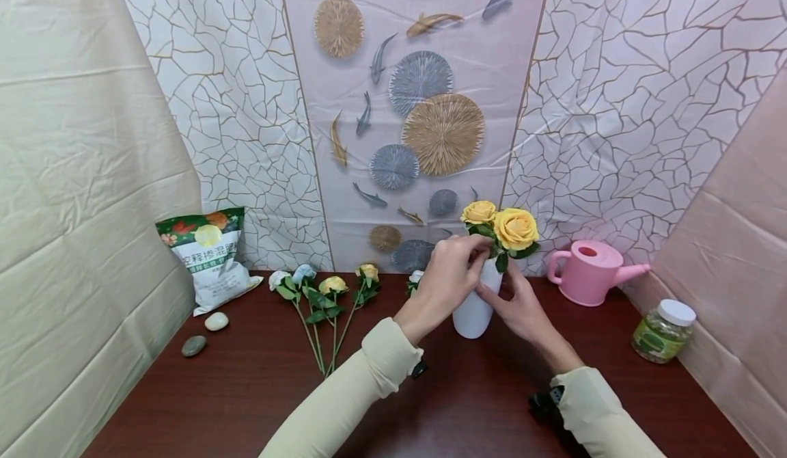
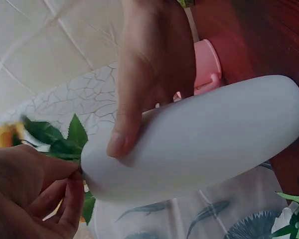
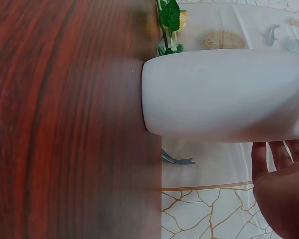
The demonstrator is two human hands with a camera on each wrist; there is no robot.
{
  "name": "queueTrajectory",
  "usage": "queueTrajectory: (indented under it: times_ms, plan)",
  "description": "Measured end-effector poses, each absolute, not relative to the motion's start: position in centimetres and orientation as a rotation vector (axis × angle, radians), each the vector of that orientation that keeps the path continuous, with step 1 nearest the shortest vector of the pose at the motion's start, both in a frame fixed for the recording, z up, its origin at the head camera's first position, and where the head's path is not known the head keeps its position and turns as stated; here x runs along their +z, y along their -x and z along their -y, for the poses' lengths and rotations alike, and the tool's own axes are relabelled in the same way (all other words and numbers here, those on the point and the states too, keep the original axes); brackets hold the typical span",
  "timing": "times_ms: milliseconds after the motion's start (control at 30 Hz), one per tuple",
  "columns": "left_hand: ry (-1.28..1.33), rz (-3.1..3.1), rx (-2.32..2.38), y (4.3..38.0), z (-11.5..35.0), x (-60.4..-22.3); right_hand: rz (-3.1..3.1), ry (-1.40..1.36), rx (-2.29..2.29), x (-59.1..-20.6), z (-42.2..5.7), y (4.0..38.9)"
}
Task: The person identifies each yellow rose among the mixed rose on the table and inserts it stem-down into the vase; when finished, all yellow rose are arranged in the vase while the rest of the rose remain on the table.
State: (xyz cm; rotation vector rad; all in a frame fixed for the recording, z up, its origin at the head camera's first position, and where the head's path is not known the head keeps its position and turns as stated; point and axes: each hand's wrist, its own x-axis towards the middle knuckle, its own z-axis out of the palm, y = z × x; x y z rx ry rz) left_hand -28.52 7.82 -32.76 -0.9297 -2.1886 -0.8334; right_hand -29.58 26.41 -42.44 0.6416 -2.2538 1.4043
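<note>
A white vase [image 1: 472, 318] stands upright on the dark red table, with two yellow roses [image 1: 515, 229] and green leaves above its mouth. My right hand [image 1: 522, 307] holds the vase at its upper side, the thumb lying along the wall in the left wrist view and the fingers round the far side. At the rim, my left hand [image 1: 451, 270] pinches a yellow rose low on its stem, thumb and fingertips together just under the leaves [image 2: 65, 144]. The stems inside the vase are hidden.
Several white, blue and yellow roses [image 1: 332, 286] lie left of the vase; a white flower [image 1: 415, 277] shows behind my left hand. Further left are a fertilizer bag [image 1: 215, 266] and two stones [image 1: 216, 321]. A pink watering can [image 1: 587, 273] and a white-lidded jar [image 1: 663, 335] stand right.
</note>
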Motion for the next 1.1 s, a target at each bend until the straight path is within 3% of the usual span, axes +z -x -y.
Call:
queueTrajectory:
  times_ms: [367,1100]
  plan:
    - [0.963,2.082,-1.064,28.2,-8.2,-33.2,2.255,-0.600,1.407,-42.7,-26.4,29.5]
    - [0.853,2.226,-0.891,29.0,-8.9,-33.3,2.283,-0.592,1.421,-42.6,-26.3,29.5]
